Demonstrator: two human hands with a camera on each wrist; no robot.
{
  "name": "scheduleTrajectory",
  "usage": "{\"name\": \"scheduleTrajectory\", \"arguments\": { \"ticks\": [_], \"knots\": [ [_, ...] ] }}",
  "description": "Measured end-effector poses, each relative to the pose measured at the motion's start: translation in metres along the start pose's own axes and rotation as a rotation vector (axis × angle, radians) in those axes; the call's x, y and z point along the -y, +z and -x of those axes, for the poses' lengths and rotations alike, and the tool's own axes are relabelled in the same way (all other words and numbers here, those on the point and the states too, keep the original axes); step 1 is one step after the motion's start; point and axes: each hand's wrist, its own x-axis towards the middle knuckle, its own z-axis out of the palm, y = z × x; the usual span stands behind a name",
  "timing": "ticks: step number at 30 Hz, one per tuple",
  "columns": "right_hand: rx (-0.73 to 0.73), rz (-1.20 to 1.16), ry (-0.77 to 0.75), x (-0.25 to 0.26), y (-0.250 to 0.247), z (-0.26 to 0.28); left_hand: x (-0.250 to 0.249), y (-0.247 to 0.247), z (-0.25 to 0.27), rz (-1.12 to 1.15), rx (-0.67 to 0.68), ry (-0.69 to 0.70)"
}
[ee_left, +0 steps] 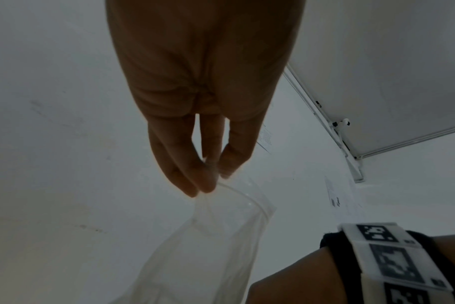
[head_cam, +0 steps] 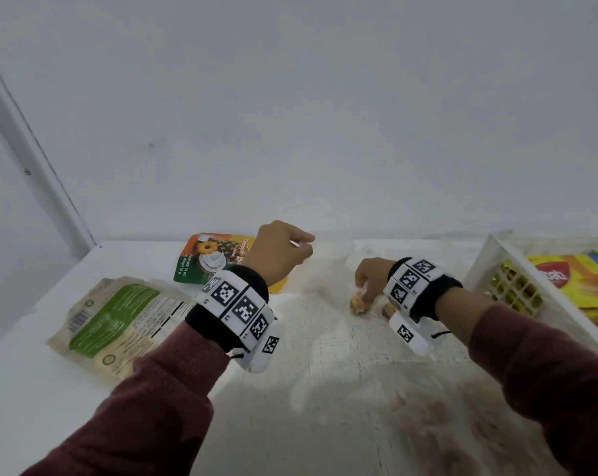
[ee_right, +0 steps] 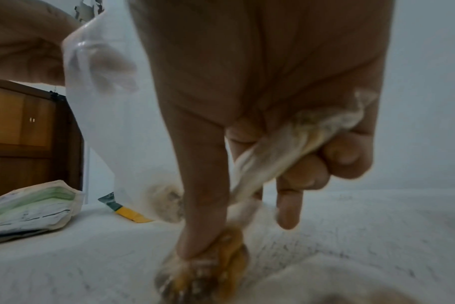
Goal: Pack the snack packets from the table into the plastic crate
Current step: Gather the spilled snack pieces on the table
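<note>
My left hand [head_cam: 279,250] is raised with fingertips [ee_left: 192,181] pinched together, while my right hand [head_cam: 371,278] reaches down, fingers [ee_right: 203,205] curled tight.

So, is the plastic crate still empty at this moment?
No, the head view shows the plastic crate already holding a yellow snack packet inside its white lattice walls.

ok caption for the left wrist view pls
Left hand pinches the top edge of a clear plastic bag hanging below it.
</note>
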Motion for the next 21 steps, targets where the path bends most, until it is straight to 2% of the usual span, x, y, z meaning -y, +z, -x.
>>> {"name": "scheduleTrajectory", "arguments": {
  "ticks": [2, 4, 6, 10, 12, 14, 16, 21],
  "knots": [
    [-0.017, -0.009, -0.032, 0.0, -0.002, 0.002, -0.001, 0.001, 0.0, 0.041, -0.023, 0.006],
    [-0.107, -0.076, -0.056, -0.003, -0.009, 0.005, -0.003, 0.001, 0.001, 0.056, -0.034, 0.008],
    [-0.319, -0.272, -0.068, -0.009, -0.024, 0.011, -0.005, 0.001, 0.001, 0.039, -0.027, 0.014],
    [-0.916, -0.541, -0.068, -0.017, -0.058, 0.029, -0.005, 0.002, 0.0, -0.019, 0.009, 0.007],
    [-1.053, -0.702, -0.185, -0.012, -0.069, 0.043, -0.005, 0.004, -0.001, -0.016, 0.015, -0.002],
    [-0.964, -0.817, -0.381, 0.0, -0.072, 0.059, -0.005, 0.006, -0.001, 0.0, 0.022, -0.01],
    [-0.806, -0.83, -0.492, 0.011, -0.066, 0.07, -0.005, 0.006, -0.001, 0.029, 0.028, -0.023],
    [-0.609, -0.733, -0.475, 0.014, -0.049, 0.064, -0.003, 0.003, 0.0, 0.086, 0.038, -0.065]
  ]
}}
